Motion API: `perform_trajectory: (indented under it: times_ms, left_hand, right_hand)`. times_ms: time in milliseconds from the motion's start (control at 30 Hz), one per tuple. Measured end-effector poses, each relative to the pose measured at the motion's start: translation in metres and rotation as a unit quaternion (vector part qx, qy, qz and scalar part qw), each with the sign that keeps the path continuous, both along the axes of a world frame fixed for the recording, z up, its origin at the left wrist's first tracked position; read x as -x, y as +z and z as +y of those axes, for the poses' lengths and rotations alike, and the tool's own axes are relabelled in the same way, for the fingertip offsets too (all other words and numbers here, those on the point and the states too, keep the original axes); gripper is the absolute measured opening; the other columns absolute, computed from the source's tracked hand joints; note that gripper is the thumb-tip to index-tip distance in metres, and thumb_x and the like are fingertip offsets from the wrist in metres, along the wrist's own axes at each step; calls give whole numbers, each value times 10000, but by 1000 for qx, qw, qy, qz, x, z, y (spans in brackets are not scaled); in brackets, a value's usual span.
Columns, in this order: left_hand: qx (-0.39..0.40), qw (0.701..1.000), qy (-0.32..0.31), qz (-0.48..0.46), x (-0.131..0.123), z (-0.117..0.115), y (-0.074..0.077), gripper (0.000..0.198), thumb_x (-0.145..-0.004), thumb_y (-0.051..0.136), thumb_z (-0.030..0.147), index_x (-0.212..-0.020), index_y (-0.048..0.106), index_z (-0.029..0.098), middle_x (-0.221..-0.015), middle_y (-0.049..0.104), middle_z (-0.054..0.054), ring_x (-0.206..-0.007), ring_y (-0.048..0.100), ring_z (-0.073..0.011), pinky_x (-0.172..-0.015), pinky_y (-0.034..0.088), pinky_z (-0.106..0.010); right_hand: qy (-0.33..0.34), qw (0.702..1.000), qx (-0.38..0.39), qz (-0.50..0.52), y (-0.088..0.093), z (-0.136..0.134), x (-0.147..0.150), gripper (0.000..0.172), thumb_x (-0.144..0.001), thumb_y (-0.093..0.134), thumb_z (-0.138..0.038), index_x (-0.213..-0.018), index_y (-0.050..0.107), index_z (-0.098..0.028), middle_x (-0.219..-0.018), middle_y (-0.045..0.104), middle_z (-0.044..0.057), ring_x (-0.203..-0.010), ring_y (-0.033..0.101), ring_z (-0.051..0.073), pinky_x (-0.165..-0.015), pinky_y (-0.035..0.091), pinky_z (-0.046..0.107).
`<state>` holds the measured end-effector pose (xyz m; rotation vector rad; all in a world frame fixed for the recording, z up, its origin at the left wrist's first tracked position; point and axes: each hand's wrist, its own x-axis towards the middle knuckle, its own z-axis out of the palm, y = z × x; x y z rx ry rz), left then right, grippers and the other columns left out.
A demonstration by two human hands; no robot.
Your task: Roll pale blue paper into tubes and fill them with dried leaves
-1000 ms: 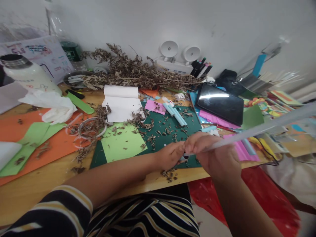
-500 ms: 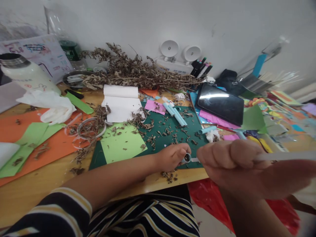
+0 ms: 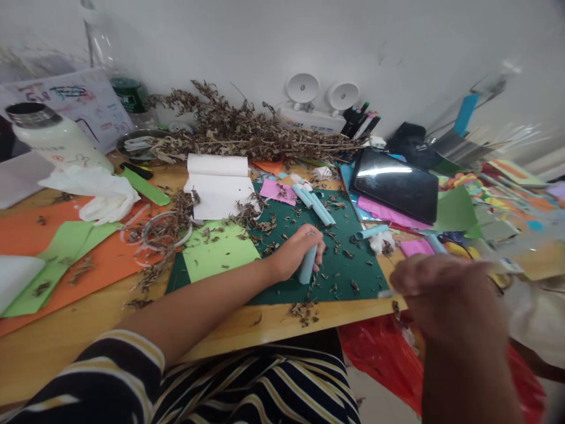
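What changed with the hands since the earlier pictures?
The right hand moved right with the white stick, farther from the blue tube. The left hand moved slightly forward, turning the tube's open end out of view. Nothing was let go. The dried branches and black tablet stayed put.

Pale blue on the paper tube (image 3: 308,266), whitish on the blurred stick (image 3: 386,293) | deep green, the mat (image 3: 366,268), flecked with brown leaf bits (image 3: 354,287) | lime sheet (image 3: 220,259), blazing orange sheet (image 3: 106,262) | pink scrap (image 3: 278,191) | black tablet (image 3: 395,191) | bright red plastic bag (image 3: 375,347) | and that sleeve (image 3: 106,377), dark with white and gold stripes!
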<state>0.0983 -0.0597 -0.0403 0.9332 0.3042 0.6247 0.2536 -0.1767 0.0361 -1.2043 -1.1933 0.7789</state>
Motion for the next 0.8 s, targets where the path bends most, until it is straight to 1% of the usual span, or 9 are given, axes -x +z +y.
perform_trajectory:
  times_ms: [67, 133, 200, 333, 467, 567, 633, 700, 800]
  left_hand:
    - [94, 995, 7, -12, 0, 7, 5, 195, -751, 410, 373, -734, 306, 209, -622, 437, 47, -479, 463, -92, -413, 405, -209]
    - [167, 986, 18, -22, 1, 11, 11, 94, -766, 365, 285, -743, 298, 224, -620, 427, 56, -450, 457, -92, -392, 401, -212]
    - [216, 975, 50, -17, 2, 14, 16, 47, -767, 342, 211, -754, 303, 234, -602, 416, 64, -418, 437, -80, -390, 394, -205]
    - [266, 956, 125, -7, 3, 14, 24, 68, -792, 311, 170, -759, 320, 228, -595, 435, 65, -380, 395, -49, -389, 361, -162]
    - [298, 944, 137, -21, 4, 9, 33, 123, -843, 289, 230, -740, 350, 201, -632, 491, 50, -390, 407, -37, -430, 409, -177]
    - [321, 937, 135, -25, 5, 2, 42, 249, -862, 261, 311, -716, 400, 165, -608, 501, 30, -397, 425, -33, -472, 444, -181]
    - [336, 934, 120, -8, 5, -4, 46, 339, -859, 241, 370, -711, 444, 142, -535, 464, 20, -416, 462, -57, -459, 443, -184]
    - [342, 934, 101, 29, 2, -10, 47, 391, -850, 233, 406, -723, 474, 125, -487, 429, 15, -446, 498, -94, -436, 434, -198]
    - [298, 942, 142, 64, -3, -18, 42, 286, -851, 275, 341, -747, 449, 139, -578, 494, -4, -522, 539, -110, -490, 449, -223]
  right_hand:
    - [-31, 996, 71, 48, -25, 2, 13, 311, -773, 410, -428, -630, 577, -209, -655, 550, 29, -465, 455, 91, -402, 310, 241]
    - [-52, 986, 142, 73, -45, 2, 28, 247, -749, 468, -412, -767, 591, -198, -792, 574, 44, -446, 455, 70, -372, 289, 217]
    - [-56, 979, 170, 93, -58, 2, 42, 251, -733, 499, -397, -878, 561, -202, -829, 565, 37, -397, 411, 40, -340, 246, 194]
    - [-47, 973, 136, 182, -65, 7, 63, 273, -758, 465, -374, -998, 462, -245, -700, 525, -28, -340, 307, 10, -322, 178, 161]
    - [-52, 971, 55, 226, -64, 8, 74, 122, -802, 390, -361, -850, 407, -250, -562, 473, -70, -338, 279, 22, -338, 193, 153]
    - [-7, 994, 36, 107, -64, 4, 79, 146, -761, 475, -323, -876, 430, -244, -731, 507, -29, -415, 342, 28, -365, 270, 165]
    - [17, 999, 19, -26, -64, 3, 84, 353, -701, 555, -295, -1026, 420, -265, -930, 489, 23, -482, 393, 42, -402, 343, 193]
    - [-8, 987, -28, -158, -62, 4, 87, 459, -670, 586, -268, -1093, 408, -269, -1007, 459, 56, -615, 476, 97, -509, 428, 252]
    - [-107, 946, -114, -283, -56, 8, 88, 351, -685, 553, -199, -1023, 473, -250, -962, 474, 66, -877, 489, 188, -739, 438, 351]
